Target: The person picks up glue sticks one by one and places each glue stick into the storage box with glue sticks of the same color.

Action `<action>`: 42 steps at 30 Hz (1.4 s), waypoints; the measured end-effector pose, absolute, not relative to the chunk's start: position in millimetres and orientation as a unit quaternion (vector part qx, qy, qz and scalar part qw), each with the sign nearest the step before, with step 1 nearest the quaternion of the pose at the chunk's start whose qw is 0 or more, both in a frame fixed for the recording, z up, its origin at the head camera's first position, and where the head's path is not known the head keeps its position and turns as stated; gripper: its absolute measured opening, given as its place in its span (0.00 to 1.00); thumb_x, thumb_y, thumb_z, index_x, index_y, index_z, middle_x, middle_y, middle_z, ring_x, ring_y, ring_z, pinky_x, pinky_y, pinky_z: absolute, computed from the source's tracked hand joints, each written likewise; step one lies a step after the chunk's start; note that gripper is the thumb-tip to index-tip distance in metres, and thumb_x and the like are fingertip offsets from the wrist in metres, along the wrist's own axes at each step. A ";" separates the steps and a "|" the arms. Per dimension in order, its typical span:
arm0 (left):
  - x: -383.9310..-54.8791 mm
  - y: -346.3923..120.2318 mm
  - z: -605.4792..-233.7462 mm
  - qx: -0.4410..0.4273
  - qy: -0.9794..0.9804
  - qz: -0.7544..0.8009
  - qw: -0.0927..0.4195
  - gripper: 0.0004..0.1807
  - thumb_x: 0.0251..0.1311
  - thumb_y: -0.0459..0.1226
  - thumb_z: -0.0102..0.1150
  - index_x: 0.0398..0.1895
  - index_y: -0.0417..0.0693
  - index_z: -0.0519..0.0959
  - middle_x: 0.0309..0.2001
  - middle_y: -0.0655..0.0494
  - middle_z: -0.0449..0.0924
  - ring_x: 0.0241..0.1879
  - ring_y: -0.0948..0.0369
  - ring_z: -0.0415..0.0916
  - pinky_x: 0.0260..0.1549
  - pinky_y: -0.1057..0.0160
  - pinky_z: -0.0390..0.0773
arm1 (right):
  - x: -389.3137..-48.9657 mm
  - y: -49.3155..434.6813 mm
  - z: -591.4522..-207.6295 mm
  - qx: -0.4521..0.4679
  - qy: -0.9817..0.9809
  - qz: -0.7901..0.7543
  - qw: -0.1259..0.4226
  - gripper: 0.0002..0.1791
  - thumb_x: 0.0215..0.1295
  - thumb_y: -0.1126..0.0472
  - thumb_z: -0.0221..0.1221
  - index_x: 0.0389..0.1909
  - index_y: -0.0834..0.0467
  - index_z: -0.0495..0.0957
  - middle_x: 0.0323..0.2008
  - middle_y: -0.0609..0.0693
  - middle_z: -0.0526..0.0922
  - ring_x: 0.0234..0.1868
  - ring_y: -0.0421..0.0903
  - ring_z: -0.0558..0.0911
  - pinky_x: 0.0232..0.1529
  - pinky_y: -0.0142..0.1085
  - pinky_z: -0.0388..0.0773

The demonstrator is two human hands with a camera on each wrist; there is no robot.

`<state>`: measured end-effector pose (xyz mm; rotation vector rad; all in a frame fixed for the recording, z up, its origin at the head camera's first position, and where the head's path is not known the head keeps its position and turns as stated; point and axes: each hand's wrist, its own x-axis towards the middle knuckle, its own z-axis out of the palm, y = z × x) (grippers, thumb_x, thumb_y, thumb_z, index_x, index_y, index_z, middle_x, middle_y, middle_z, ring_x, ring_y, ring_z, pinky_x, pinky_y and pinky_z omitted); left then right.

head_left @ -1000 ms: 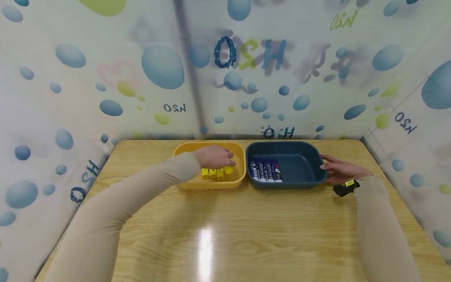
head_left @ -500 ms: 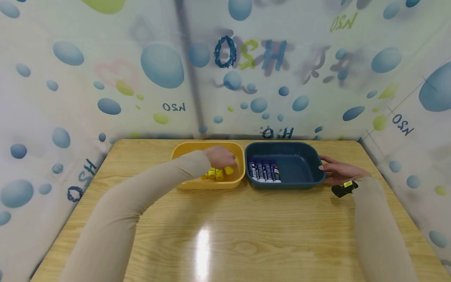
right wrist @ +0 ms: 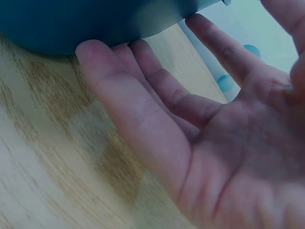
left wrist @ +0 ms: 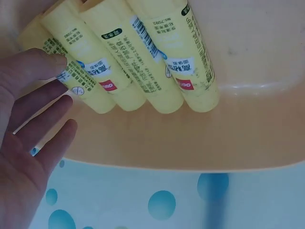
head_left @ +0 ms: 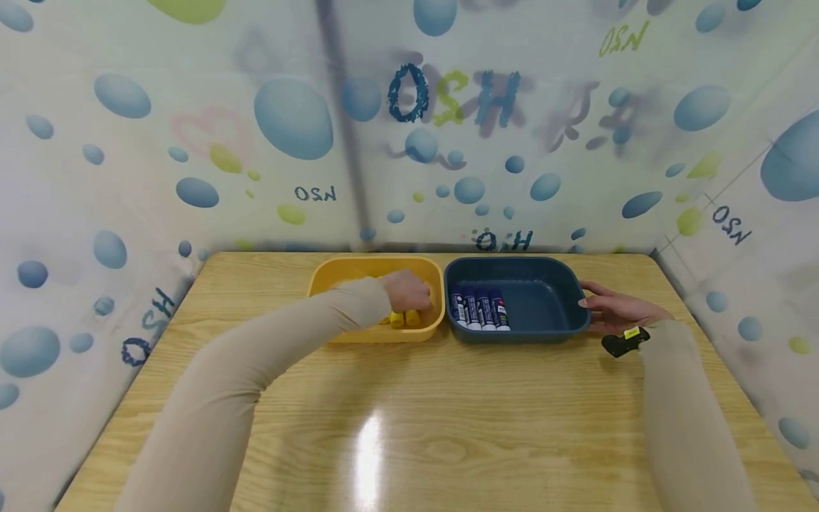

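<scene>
In the head view my left hand reaches into the yellow bin. Several yellow glue sticks lie side by side there, partly hidden by the hand and sleeve. Seen from the left wrist, my thumb lies over the outermost glue stick and fingertips meet its side, so the hand pinches it. My right hand is at the right end of the dark blue bin. Its extended fingers touch the outer wall in the right wrist view. Several navy glue sticks with white ends lie in the blue bin's left part.
Both bins stand next to each other at the back of a wooden table. Behind them hangs a white sheet printed with blue and green spots. A black device is strapped to my right wrist.
My left hand has moved slightly right and toward me in the yellow bin. The outermost yellow glue stick now sits closer to its neighbour. My right hand keeps its place at the blue bin.
</scene>
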<state>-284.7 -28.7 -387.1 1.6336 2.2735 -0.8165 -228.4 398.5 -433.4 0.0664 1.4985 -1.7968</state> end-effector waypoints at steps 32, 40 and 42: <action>-296.9 -65.4 -340.3 0.462 0.863 -0.167 0.120 0.23 0.61 0.28 0.58 0.60 0.49 0.76 0.52 0.51 0.79 0.46 0.55 0.77 0.42 0.58 0.80 | -230.2 400.0 -434.8 0.000 0.601 -0.692 0.400 0.22 0.77 0.63 0.42 0.60 0.34 0.56 0.52 0.50 0.74 0.52 0.45 0.78 0.51 0.35 0.77; -300.2 -90.2 -341.8 0.420 0.889 -0.131 0.129 0.24 0.59 0.34 0.66 0.60 0.48 0.76 0.54 0.49 0.78 0.49 0.52 0.76 0.47 0.54 0.78 | -231.2 402.3 -435.0 -0.029 0.587 -0.694 0.415 0.23 0.77 0.63 0.40 0.64 0.35 0.52 0.55 0.49 0.73 0.55 0.45 0.77 0.50 0.34 0.78; -297.9 -97.0 -341.8 0.419 0.891 -0.126 0.125 0.24 0.58 0.34 0.66 0.59 0.47 0.77 0.53 0.48 0.79 0.49 0.52 0.76 0.48 0.54 0.78 | -232.1 402.6 -434.7 -0.029 0.591 -0.690 0.416 0.26 0.77 0.63 0.40 0.67 0.36 0.47 0.55 0.49 0.73 0.55 0.45 0.77 0.51 0.35 0.77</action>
